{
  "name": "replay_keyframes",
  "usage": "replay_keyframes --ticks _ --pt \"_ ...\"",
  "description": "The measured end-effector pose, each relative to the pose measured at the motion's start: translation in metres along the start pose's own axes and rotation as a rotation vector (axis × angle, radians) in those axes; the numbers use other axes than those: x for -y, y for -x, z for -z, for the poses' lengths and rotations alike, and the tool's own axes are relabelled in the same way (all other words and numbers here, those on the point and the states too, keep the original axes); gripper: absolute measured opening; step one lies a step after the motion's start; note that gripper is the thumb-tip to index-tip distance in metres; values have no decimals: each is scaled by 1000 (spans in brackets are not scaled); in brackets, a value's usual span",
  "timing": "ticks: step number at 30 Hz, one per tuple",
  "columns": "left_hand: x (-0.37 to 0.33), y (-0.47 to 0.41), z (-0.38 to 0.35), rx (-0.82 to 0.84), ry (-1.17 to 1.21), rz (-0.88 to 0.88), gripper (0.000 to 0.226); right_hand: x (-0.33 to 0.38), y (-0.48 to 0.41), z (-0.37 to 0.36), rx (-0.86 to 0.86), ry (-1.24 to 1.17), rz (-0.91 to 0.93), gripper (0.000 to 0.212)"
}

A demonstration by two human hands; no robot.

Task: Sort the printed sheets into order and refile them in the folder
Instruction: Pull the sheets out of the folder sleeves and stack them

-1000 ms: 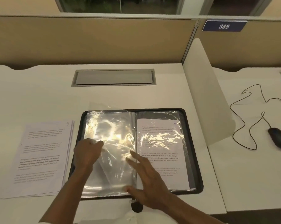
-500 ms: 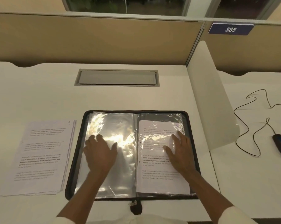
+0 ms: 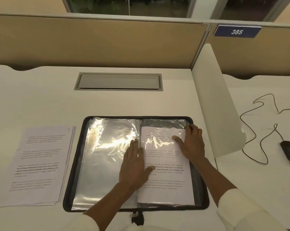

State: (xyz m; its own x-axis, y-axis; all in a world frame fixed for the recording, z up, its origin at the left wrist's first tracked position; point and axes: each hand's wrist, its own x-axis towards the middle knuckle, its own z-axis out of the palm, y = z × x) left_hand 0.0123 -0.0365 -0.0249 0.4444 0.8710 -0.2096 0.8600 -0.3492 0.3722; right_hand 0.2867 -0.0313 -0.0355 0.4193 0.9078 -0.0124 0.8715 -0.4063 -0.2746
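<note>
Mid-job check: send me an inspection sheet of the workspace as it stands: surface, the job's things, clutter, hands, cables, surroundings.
Surface: white desk, grey cable hatch shut at the back.
Job's things: black zip folder lies open; one printed sheet in its right sleeve; left sleeve shows no sheet, under glare; loose stack lies left of the folder, apart.
Clutter: nothing seen.
Hands: left hand flat across the spine; right hand flat at the right sleeve's upper right corner.
Cables: mouse cable loops on the neighbouring desk.
Surroundings: white divider, tan partition, plate reading 385.
</note>
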Motion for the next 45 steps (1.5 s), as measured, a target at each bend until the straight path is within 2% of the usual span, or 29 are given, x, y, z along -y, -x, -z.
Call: replay_keyframes --ticks 4,7,10,18,24,28,32,35,37,39,43,45 --pt "1 -1 1 16 11 10 104 10 -12 -3 1 -45 -68 77" --pt "0 -1 1 30 36 19 107 19 -17 -3 -24 -185 -192 67" --pt "-1 -1 2 33 57 23 109 25 -23 -3 -21 -230 -289 68" --pt "0 -1 1 19 86 30 108 35 -25 -4 -22 -57 -287 72" --pt "0 -1 2 22 101 38 112 50 -35 11 75 12 -299 82" --pt "-1 -1 4 27 122 40 111 51 -46 17 155 -31 -361 85" --pt "-2 -2 5 34 129 48 113 47 -50 20 171 -190 -363 70" --pt "-6 -4 11 54 96 47 113 48 -46 25 176 -397 -360 43" --pt "-11 -9 17 71 80 63 105 47 -46 32 170 -553 -391 31" --pt "-16 -15 22 61 59 102 87 43 -49 38 185 -637 -380 28" --pt "-26 -36 36 -79 193 183 46 36 -51 49 247 -692 -284 38" --pt "-33 -51 47 -77 345 270 44 35 -49 58 263 -718 -211 43"
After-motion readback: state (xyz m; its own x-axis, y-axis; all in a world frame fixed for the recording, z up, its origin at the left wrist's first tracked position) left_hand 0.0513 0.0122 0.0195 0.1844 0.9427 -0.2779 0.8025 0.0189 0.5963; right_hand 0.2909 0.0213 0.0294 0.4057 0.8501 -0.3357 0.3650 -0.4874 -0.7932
